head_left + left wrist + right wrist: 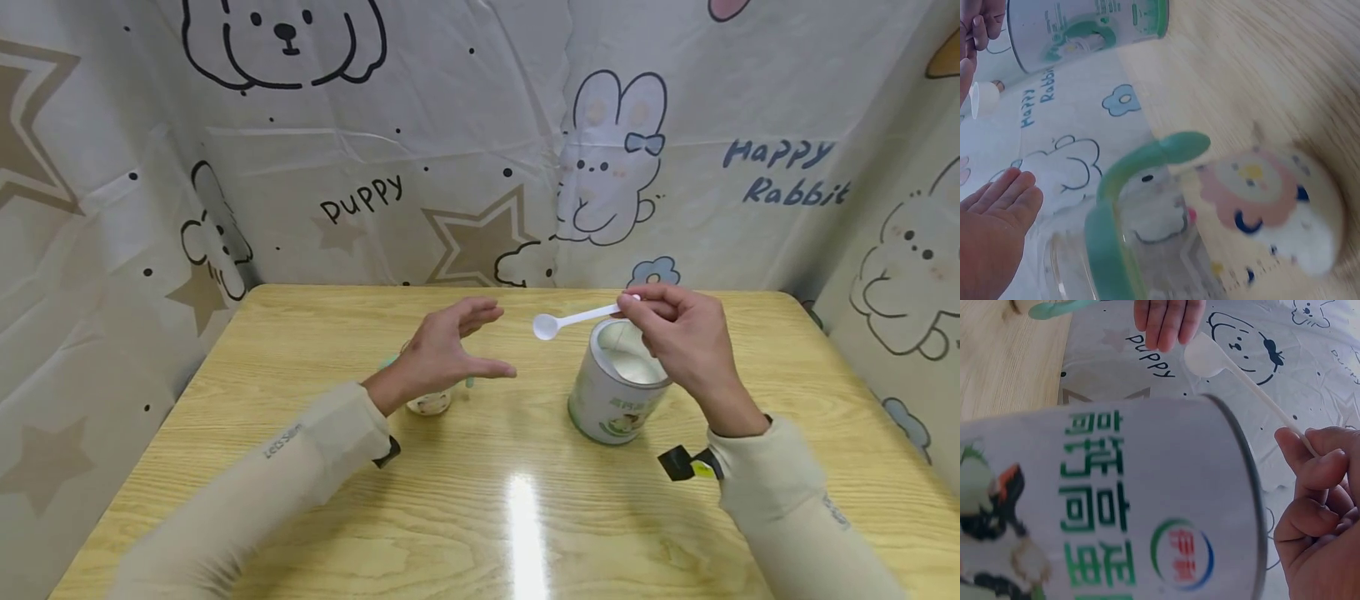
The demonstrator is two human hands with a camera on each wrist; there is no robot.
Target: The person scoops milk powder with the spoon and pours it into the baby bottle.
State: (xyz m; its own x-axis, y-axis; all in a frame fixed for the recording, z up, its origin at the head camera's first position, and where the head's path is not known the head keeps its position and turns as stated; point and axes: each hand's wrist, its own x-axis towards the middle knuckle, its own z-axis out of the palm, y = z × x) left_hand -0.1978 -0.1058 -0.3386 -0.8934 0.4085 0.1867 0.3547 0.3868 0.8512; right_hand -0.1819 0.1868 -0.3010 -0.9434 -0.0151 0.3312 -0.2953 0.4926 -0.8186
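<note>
My right hand (693, 346) pinches the end of a white measuring scoop's handle between thumb and fingers. The scoop (546, 327) points left, its bowl up beside the open top of the can. Under that hand stands a white and green milk powder can (607, 408), with pale powder inside. My left hand (442, 354) hovers with fingers and thumb spread apart and nothing between them. Behind it, mostly covered in the head view, is a clear baby bottle (1260, 212) with cartoon prints and green handles (1110, 244).
The bottle and can stand apart on a light wooden table (450, 508). A printed cloth (465, 125) with cartoon animals and stars hangs along the table's back and sides. Bands with black pieces (677, 463) sit at the wrists.
</note>
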